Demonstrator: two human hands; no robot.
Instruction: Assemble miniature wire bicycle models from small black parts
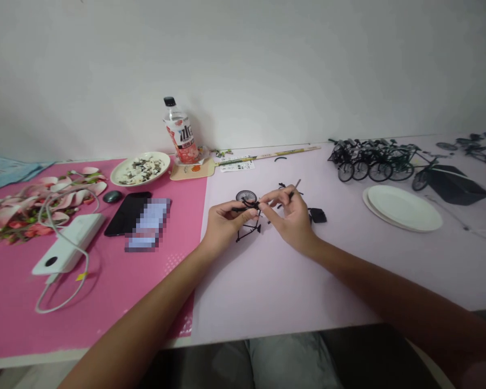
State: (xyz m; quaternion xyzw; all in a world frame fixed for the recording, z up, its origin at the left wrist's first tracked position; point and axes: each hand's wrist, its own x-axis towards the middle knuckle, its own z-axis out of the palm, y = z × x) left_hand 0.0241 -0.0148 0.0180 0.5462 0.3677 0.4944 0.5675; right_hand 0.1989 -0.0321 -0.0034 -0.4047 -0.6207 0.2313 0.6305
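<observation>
Between my hands is a small black model bicycle point(249, 233), partly assembled, with one spoked wheel point(246, 196) showing above my fingers. My left hand point(227, 220) pinches the bicycle from the left with thumb and index finger. From the right, my right hand point(289, 219) has its thumb and index fingertips closed at the same spot, touching the bicycle; a thin brownish stick point(297, 185) juts up from between its other fingers. The exact part under the fingertips is hidden. Black bits lie just behind my right hand, and a black piece point(318, 215) rests right of it.
Several model bicycles point(372, 162) stand at the back right, near white plates point(405, 208) and a dark box point(456, 186). On the left are a bowl of small pieces point(117, 174), a bottle point(182, 135), a phone point(123, 216), a power bank point(71, 243) and artificial flowers point(36, 210).
</observation>
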